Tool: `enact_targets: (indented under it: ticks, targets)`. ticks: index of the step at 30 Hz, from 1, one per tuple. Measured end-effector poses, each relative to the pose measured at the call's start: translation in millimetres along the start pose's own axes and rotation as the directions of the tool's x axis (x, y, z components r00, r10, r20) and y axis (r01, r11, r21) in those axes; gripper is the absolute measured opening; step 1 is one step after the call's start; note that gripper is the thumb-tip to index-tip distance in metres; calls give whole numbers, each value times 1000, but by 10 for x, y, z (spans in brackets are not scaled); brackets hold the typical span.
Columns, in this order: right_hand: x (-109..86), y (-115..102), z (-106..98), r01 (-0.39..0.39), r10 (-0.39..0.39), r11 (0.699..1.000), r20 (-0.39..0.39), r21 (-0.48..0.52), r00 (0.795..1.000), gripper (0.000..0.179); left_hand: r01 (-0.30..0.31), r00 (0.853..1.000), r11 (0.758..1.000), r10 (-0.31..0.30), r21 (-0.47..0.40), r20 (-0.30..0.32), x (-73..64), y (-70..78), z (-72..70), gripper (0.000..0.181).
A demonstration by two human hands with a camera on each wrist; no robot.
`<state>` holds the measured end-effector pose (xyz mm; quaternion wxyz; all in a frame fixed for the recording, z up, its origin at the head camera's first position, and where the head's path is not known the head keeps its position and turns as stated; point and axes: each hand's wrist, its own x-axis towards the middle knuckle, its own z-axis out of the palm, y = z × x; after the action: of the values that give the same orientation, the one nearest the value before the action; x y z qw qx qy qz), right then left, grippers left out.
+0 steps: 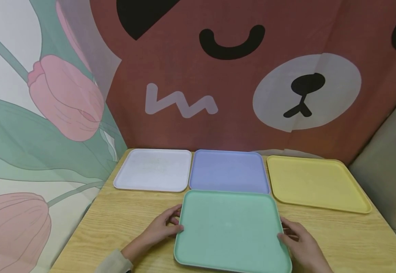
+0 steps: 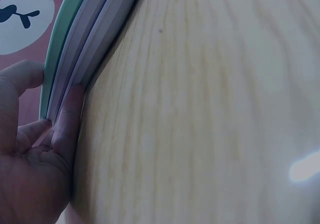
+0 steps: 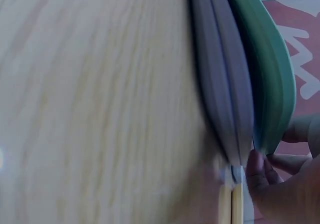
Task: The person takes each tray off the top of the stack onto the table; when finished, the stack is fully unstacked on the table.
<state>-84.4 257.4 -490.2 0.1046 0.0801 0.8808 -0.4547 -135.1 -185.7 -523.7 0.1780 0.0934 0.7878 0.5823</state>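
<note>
A mint-green rectangular tray (image 1: 230,231) is between my two hands at the front of the wooden table, its far edge overlapping the front of the blue-lavender tray (image 1: 228,170) in the head view. My left hand (image 1: 158,229) pinches its left edge, thumb on the rim and fingers below. My right hand (image 1: 301,242) grips the opposite edge in the same way. In the left wrist view, lavender rims (image 2: 87,39) lie close under the green rim (image 2: 60,49). From the right wrist, a dark gap separates the green tray (image 3: 272,84) from two lavender rims (image 3: 225,84).
Along the back of the wooden table (image 1: 133,212) are a white tray (image 1: 155,168) on the left and a yellow tray (image 1: 317,182) on the right, with the blue-lavender one between them. Behind rises a printed bear cloth (image 1: 232,125); a flower cloth (image 1: 64,159) hangs at left.
</note>
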Motion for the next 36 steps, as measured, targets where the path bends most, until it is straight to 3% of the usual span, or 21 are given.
enact_targets:
  ticks: [4,8,16,28,36]
  targets:
    - [-23,-22,-29,-59,59,994,5,92,998,64,0,1000,1000,0,1,1,5,-12,1,79]
    - [-39,-28,-59,-106,100,969,37,223,994,68,-4,1000,1000,4,7,0,-1,-14,-5,79]
    - [-66,44,-100,-183,160,877,89,444,983,75,-44,999,999,44,1,18,-5,-8,10,82]
    - [-97,357,-472,-281,238,835,149,474,960,77,-70,997,998,70,-5,9,-17,3,13,82]
    - [-165,647,-813,-329,250,815,224,477,942,69,-86,996,996,86,-6,7,-7,-12,24,81]
